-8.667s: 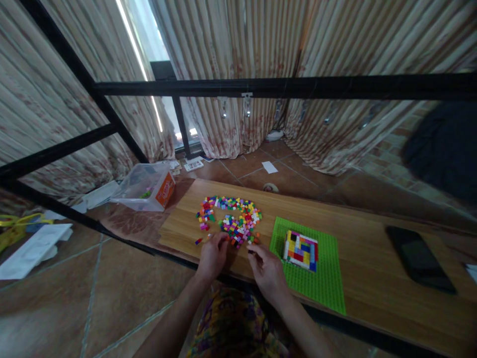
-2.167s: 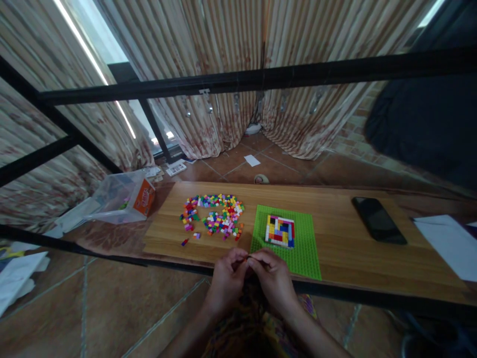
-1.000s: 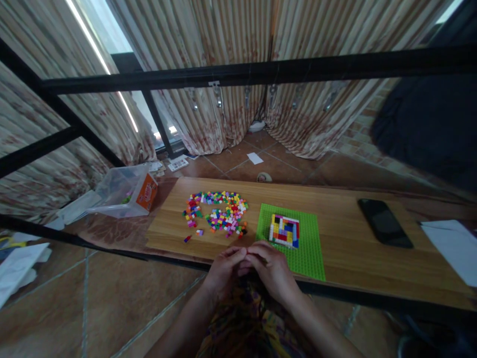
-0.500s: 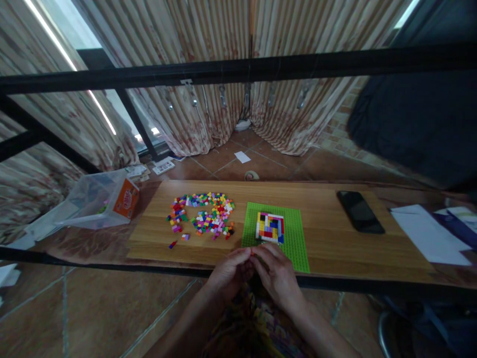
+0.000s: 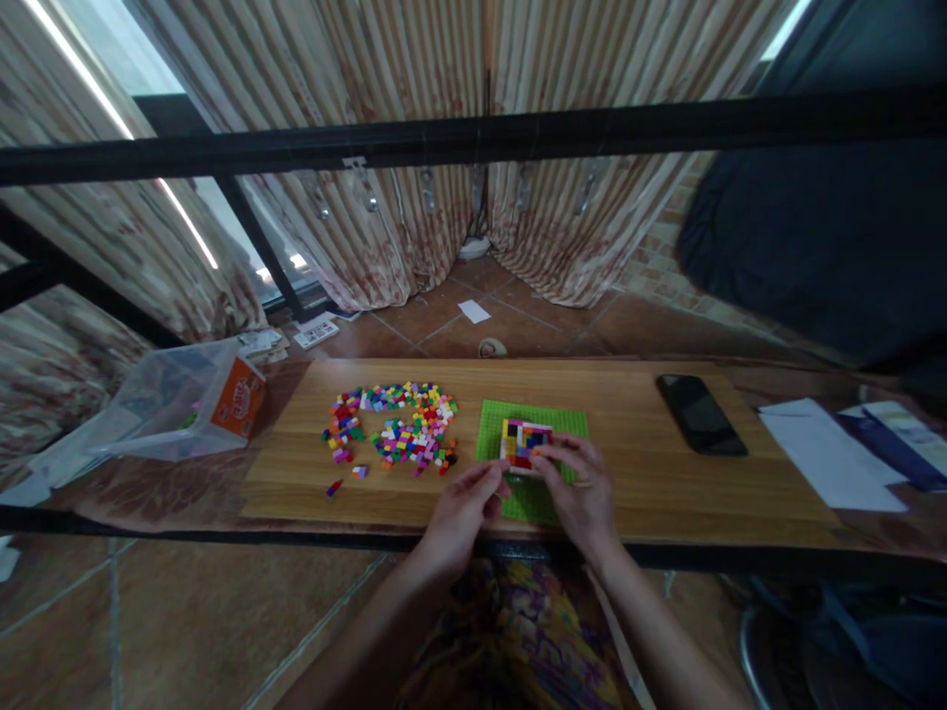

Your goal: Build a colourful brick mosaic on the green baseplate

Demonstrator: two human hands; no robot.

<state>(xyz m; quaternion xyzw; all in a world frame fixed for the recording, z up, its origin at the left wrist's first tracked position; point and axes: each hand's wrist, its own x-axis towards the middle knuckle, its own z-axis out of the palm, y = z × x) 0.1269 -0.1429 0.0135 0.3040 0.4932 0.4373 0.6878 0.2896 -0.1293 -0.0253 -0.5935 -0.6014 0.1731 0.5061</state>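
A square build of multicoloured toy bricks (image 5: 524, 440) with a partly white border stands on the green baseplate (image 5: 492, 419). My right hand (image 5: 588, 498) reaches over the build's right front side. Its thumb and fingers pinch together at what looks like a small orange toy brick (image 5: 542, 451), touching or just above the top; the fingers partly hide it. Beside the build's left front corner, my left hand (image 5: 460, 515) has thumb and forefinger pressed together. Whatever lies between those fingertips is too small to make out.
Loose toy bricks (image 5: 410, 434) are heaped left of the baseplate on the wooden board (image 5: 636, 513). A black phone (image 5: 699, 414) lies to the right, with white papers (image 5: 821, 454) beyond. At far left a clear plastic box (image 5: 167, 394) with an orange label lies tilted.
My hands, together in front of the baseplate before, have parted and moved forward. The right one now reaches over the brick build, the left one its front left corner. The view has shifted slightly.
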